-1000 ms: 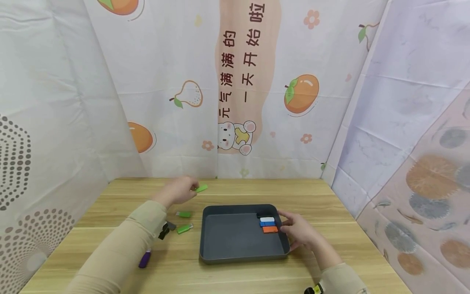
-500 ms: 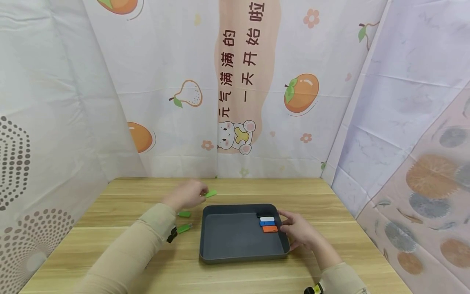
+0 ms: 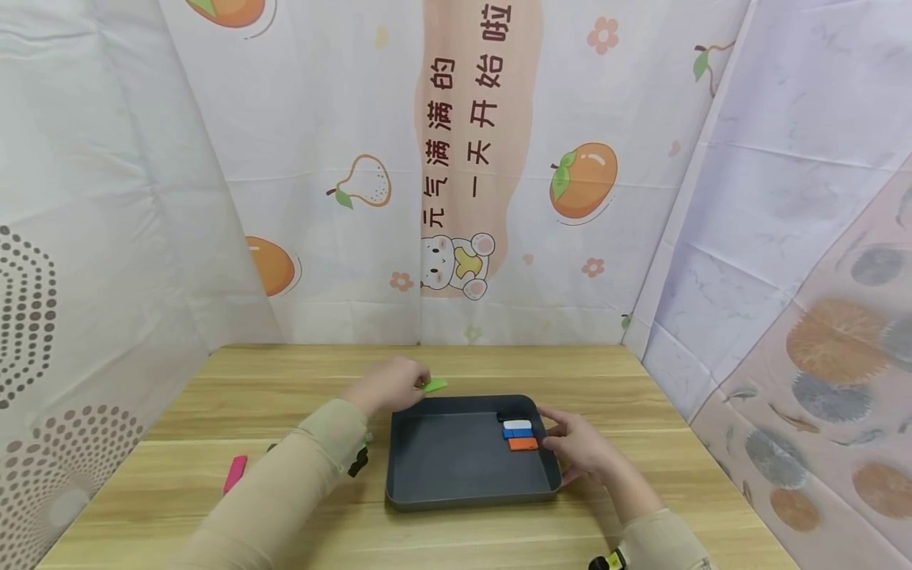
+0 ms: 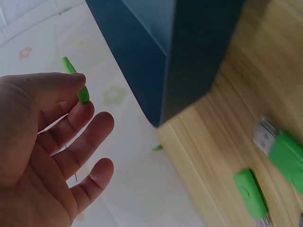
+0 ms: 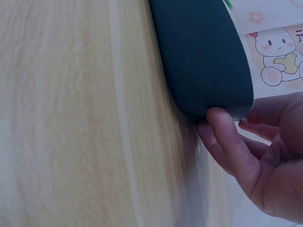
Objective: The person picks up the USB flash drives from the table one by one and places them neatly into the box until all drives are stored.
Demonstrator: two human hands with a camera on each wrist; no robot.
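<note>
My left hand [image 3: 394, 385] pinches a green USB stick [image 4: 84, 95] between thumb and fingertip, over the back left part of the dark grey tray [image 3: 456, 503]. The other fingers are loosely bent. Inside the tray along its right side lie a black stick [image 3: 510, 416], a white stick [image 3: 517, 425], a blue stick [image 3: 518, 434] and an orange stick [image 3: 523, 445]. My right hand [image 3: 583, 447] touches the tray's right wall from outside with spread fingers. In the left wrist view, two more green USB sticks [image 4: 250, 194] lie on the table.
On the left of the wooden table [image 3: 442, 542] lies a pink stick [image 3: 235, 473], partly beside my left sleeve. A dark item [image 3: 271, 447] shows at the sleeve's edge. A printed curtain [image 3: 328, 261] hangs behind the table.
My left hand has moved right and slightly nearer with the green USB stick, from beyond the tray's left to its back left edge. The right hand and tray have stayed put.
</note>
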